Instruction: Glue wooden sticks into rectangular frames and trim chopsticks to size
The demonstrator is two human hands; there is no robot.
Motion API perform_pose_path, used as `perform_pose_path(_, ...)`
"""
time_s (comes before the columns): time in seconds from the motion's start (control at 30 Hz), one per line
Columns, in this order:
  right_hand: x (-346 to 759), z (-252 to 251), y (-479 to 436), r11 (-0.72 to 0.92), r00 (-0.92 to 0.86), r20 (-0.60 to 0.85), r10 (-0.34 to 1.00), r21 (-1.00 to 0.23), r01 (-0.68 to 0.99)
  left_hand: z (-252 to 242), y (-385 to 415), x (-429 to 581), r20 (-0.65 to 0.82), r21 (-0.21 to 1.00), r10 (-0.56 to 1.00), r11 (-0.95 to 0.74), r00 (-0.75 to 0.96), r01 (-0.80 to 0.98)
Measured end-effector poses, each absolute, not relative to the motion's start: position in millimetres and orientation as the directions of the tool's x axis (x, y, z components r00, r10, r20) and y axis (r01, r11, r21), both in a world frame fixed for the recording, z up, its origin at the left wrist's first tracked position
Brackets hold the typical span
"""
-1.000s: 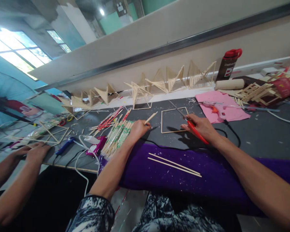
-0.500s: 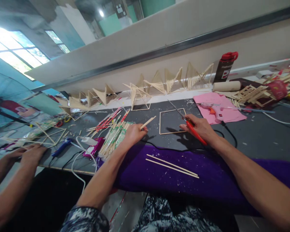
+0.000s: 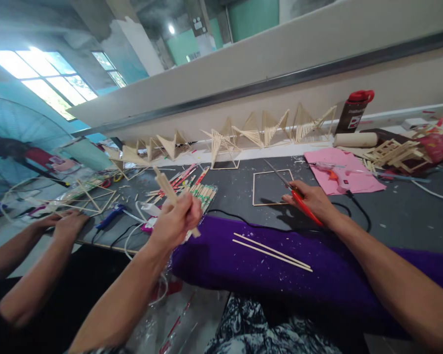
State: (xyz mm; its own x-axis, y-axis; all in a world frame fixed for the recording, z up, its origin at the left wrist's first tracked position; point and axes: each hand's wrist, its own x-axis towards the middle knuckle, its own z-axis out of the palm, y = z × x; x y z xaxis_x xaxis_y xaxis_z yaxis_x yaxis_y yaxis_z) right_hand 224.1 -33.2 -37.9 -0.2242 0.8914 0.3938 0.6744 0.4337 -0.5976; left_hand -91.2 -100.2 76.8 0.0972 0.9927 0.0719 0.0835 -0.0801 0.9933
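My left hand [image 3: 175, 219] is closed around a small bundle of wooden sticks [image 3: 165, 186], which pokes out above and below the fist. Below it, at the edge of the purple cloth [image 3: 206, 260], lie packs of wrapped chopsticks [image 3: 205, 194], partly hidden by the hand. In my right hand [image 3: 312, 196] is a pair of scissors [image 3: 305, 209] with red-orange handles, its blades pointing up and left. Under the blades a square stick frame [image 3: 254, 189] rests flat on the grey table. Two loose sticks [image 3: 271, 250] lie side by side on the cloth.
Stick models [image 3: 243, 132] line the back edge. A pink cloth [image 3: 365, 179] bears a glue gun [image 3: 337, 179]; beside it are a bottle [image 3: 354, 113] and piled stick pieces [image 3: 395, 155]. At left are a co-worker's hands [image 3: 68, 223], a blue glue gun [image 3: 110, 216] and a fan [image 3: 18, 147].
My left hand has drawn back left and up with the sticks, which now stand more upright. My right hand keeps the scissors over the frame. The view has shifted slightly left.
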Motion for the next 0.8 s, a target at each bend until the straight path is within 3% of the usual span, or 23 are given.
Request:
perform_pose_path(0.07, 225, -38, -32, 0.427, -0.210, 0.398, 0.893, -0.601, 0.676, 71, -68, -62, 0.206, 0.973, 0.978, -0.202, 0.022, -0.114)
perform_pose_path(0.17, 228, -37, -30, 0.418, -0.191, 0.406, 0.894, -0.598, 0.684, 42, -22, -25, 0.284, 0.933, 0.953, -0.300, -0.107, -0.198)
perform_pose_path(0.33, 228, -34, -30, 0.399, -0.170, 0.399, 0.901, -0.608, 0.686, -21, 15, -3, 0.201, 0.979, 0.974, -0.196, -0.107, 0.048)
perform_pose_path(0.57, 227, -34, -30, 0.385, -0.175, 0.371, 0.912, -0.629, 0.675, -28, 17, -13, 0.207, 0.978, 0.975, -0.207, -0.082, 0.009)
perform_pose_path(0.67, 227, -33, -31, 0.388, -0.185, 0.366, 0.912, -0.625, 0.677, -17, 18, -11, 0.084, 0.983, 0.996, -0.089, -0.038, -0.161)
perform_pose_path(0.8, 224, -31, -33, 0.387, -0.190, 0.355, 0.915, -0.647, 0.657, 7, 11, -13, -0.020, 0.870, 0.992, 0.078, 0.122, -0.487)
